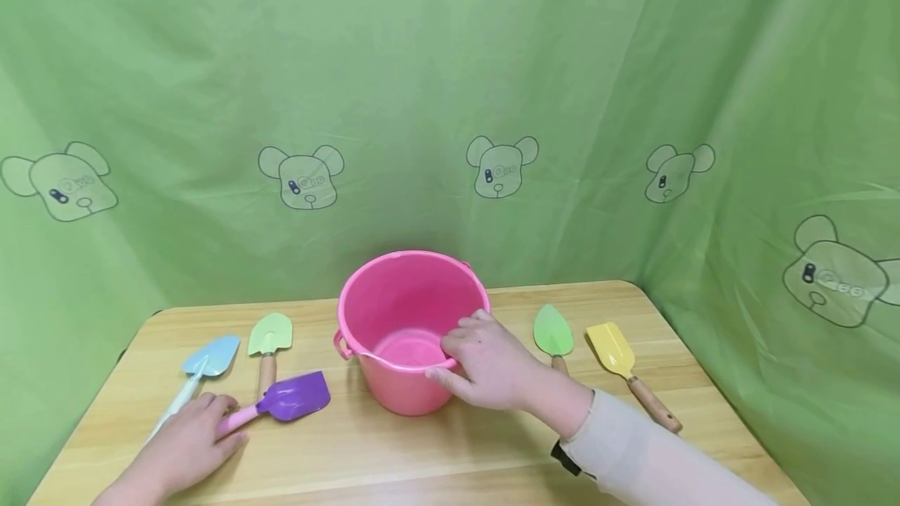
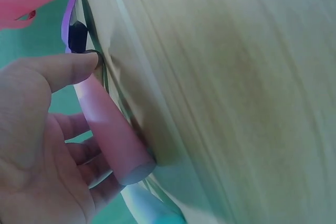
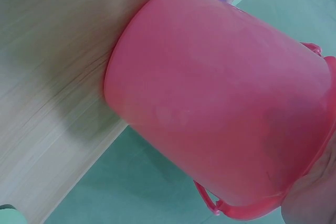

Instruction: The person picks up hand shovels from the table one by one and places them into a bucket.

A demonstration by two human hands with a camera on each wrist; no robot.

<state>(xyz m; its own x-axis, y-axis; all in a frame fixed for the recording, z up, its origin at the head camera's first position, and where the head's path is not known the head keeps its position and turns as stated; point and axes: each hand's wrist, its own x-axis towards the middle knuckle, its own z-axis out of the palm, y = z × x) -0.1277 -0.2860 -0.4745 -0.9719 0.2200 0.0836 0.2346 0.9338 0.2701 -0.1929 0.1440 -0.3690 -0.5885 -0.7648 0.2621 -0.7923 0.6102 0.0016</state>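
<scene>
A pink bucket [image 1: 415,389] stands upright at the middle of the wooden table. My right hand [image 1: 492,361] grips its near right rim, fingers inside and thumb outside; the right wrist view shows mostly the bucket's outer wall [image 3: 210,93]. At the left lies a toy shovel with a purple blade [image 1: 298,397] and a pink handle [image 2: 115,129]. My left hand [image 1: 190,443] holds that handle, thumb near its neck and fingers along the other side. Beneath the purple shovel is the wooden handle of a light green shovel [image 1: 270,334]. A blue shovel [image 1: 211,358] lies beside the left hand.
Right of the bucket lie a green shovel [image 1: 553,330], its handle partly hidden by my right arm, and a yellow shovel [image 1: 613,350] with a wooden handle. Green fabric [image 1: 408,100] with bear-head drawings hangs behind and beside the table [image 1: 394,467].
</scene>
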